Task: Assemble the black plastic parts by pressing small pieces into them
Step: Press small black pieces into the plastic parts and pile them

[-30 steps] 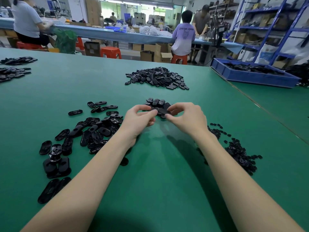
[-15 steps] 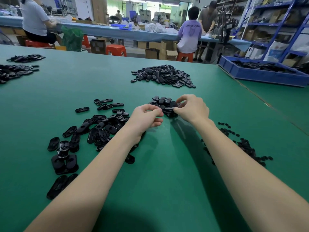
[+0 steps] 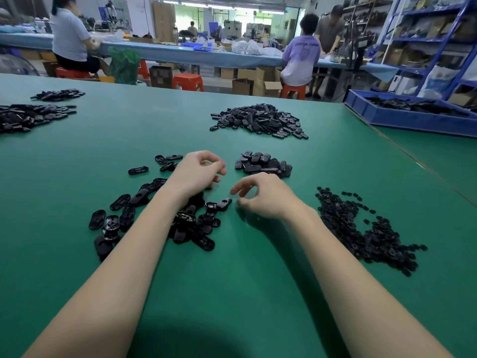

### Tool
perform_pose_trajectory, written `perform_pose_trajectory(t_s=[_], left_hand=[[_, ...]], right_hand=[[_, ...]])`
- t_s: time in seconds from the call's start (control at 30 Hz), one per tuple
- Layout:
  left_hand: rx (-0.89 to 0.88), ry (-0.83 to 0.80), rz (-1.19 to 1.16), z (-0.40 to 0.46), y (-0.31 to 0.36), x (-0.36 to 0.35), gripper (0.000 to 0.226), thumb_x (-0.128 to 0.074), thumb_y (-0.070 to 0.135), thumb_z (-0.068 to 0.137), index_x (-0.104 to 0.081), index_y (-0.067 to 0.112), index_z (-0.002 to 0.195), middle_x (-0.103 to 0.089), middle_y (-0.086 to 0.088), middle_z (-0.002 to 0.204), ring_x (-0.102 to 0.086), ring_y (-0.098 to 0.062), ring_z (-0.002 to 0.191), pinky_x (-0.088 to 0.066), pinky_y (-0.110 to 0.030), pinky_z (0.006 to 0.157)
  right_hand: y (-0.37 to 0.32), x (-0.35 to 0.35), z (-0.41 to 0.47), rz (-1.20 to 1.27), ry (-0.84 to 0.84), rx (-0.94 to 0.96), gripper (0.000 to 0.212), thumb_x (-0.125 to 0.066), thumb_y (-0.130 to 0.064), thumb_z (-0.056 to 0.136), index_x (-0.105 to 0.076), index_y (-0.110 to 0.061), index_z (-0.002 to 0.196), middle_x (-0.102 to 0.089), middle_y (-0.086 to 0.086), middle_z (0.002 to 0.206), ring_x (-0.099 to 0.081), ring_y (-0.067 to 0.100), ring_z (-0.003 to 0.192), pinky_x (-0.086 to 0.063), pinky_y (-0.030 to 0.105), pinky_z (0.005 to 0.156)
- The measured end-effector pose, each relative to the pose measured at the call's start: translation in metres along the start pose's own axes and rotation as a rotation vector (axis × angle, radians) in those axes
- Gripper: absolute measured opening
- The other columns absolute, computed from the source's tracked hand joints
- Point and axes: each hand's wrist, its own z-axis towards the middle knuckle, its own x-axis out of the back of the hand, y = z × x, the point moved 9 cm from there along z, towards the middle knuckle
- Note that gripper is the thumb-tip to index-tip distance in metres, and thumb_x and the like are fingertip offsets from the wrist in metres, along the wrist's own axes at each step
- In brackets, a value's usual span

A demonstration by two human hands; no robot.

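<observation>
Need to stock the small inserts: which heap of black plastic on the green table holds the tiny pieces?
The heap of tiny black plastic pieces beside the right hand; every other heap holds larger oval shells.

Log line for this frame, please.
left hand: empty, over loose oval parts | right hand: empty, fingers curled | small stack: beyond hands

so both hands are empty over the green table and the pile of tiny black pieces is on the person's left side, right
Not quite. The head view shows the pile of tiny black pieces on the person's right side. The left hand and right hand do look empty over the green table.
</observation>
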Motion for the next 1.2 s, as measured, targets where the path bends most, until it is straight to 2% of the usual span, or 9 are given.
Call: perform_pose_trajectory(t_s=[0.1,0.17,0.37,0.57,0.67,0.77,0.87,1.0,1.2], left_hand=[[-0.111,-0.076,0.501,-0.001,0.005,0.001,0.005,-0.072,0.036,0.083,-0.071,0.031,0.083,-0.072,0.014,0.079,-0.066,-0.004,0.076,-0.048,-0.019,0.069],[-0.107,-0.153,0.695,-0.005,0.002,-0.007,0.02,-0.077,0.051,0.073,-0.071,0.033,0.079,-0.071,0.017,0.077,-0.066,-0.002,0.079,-0.052,-0.023,0.073],[-0.036,-0.131,0.835,-0.01,-0.001,-0.016,0.027,-0.079,0.057,0.065,-0.073,0.032,0.074,-0.073,0.016,0.079,-0.068,-0.007,0.085,-0.056,-0.03,0.081],[0.03,-0.081,0.707,-0.009,0.002,-0.013,0.016,-0.077,0.044,0.063,-0.073,0.033,0.074,-0.073,0.016,0.079,-0.069,-0.007,0.084,-0.058,-0.032,0.084],[0.03,-0.007,0.569,-0.006,0.006,-0.01,0.012,-0.078,0.039,0.068,-0.072,0.031,0.075,-0.073,0.014,0.081,-0.069,-0.009,0.086,-0.057,-0.031,0.087],[-0.042,0.064,0.377,-0.008,0.02,-0.017,0.013,-0.079,0.035,0.071,-0.073,0.031,0.082,-0.071,0.017,0.078,-0.066,0.0,0.083,-0.049,-0.016,0.07],[-0.066,0.042,0.152,-0.015,0.028,-0.037,0.017,-0.082,0.03,0.073,-0.07,0.031,0.086,-0.072,0.013,0.08,-0.063,0.001,0.071,-0.04,-0.012,0.054],[-0.023,-0.044,-0.088,-0.026,0.028,-0.059,0.023,-0.085,0.028,0.076,-0.068,0.025,0.091,-0.077,0.005,0.079,-0.067,-0.013,0.075,-0.048,-0.025,0.063],[0.082,-0.139,-0.258,-0.043,0.021,-0.093,0.016,-0.077,0.011,0.083,-0.073,0.023,0.093,-0.073,0.001,0.071,-0.056,-0.006,0.054,-0.042,-0.017,0.044]], right_hand=[[0.002,-0.003,0.002,0.006,0.017,-0.04,0.02,-0.071,-0.033,0.087,-0.075,-0.041,0.105,-0.072,-0.018,0.1,-0.064,0.005,0.092,-0.049,0.027,0.084],[0.006,-0.003,0.001,0.025,0.048,-0.07,0.018,-0.07,-0.034,0.086,-0.075,-0.04,0.103,-0.072,-0.018,0.099,-0.064,0.008,0.097,-0.047,0.027,0.079],[0.009,-0.002,0.0,0.063,0.074,-0.091,0.019,-0.065,-0.031,0.085,-0.075,-0.038,0.099,-0.071,-0.017,0.098,-0.063,0.008,0.096,-0.048,0.028,0.08],[0.01,-0.001,-0.003,0.131,0.063,-0.092,0.02,-0.063,-0.027,0.087,-0.077,-0.037,0.097,-0.072,-0.018,0.097,-0.064,0.006,0.093,-0.049,0.026,0.08],[0.011,0.004,-0.006,0.242,0.07,-0.084,0.021,-0.063,-0.02,0.089,-0.078,-0.033,0.097,-0.074,-0.014,0.094,-0.064,0.001,0.083,-0.049,0.016,0.074],[0.014,0.013,-0.012,0.48,0.06,-0.125,0.017,-0.066,-0.014,0.091,-0.077,-0.027,0.095,-0.078,-0.002,0.095,-0.058,0.005,0.065,-0.043,0.011,0.055],[0.016,0.028,-0.02,0.558,0.026,-0.136,0.014,-0.064,-0.017,0.093,-0.076,-0.022,0.091,-0.077,-0.008,0.091,-0.053,0.004,0.058,-0.039,0.017,0.054],[0.03,0.046,-0.033,0.512,0.006,-0.168,0.017,-0.06,-0.021,0.097,-0.077,-0.024,0.096,-0.079,-0.009,0.09,-0.055,0.005,0.062,-0.04,0.022,0.06],[0.066,0.085,-0.051,-0.025,-0.046,-0.25,0.011,-0.069,-0.034,0.089,-0.079,-0.032,0.084,-0.077,-0.017,0.082,-0.067,0.006,0.075,-0.052,0.023,0.07]])
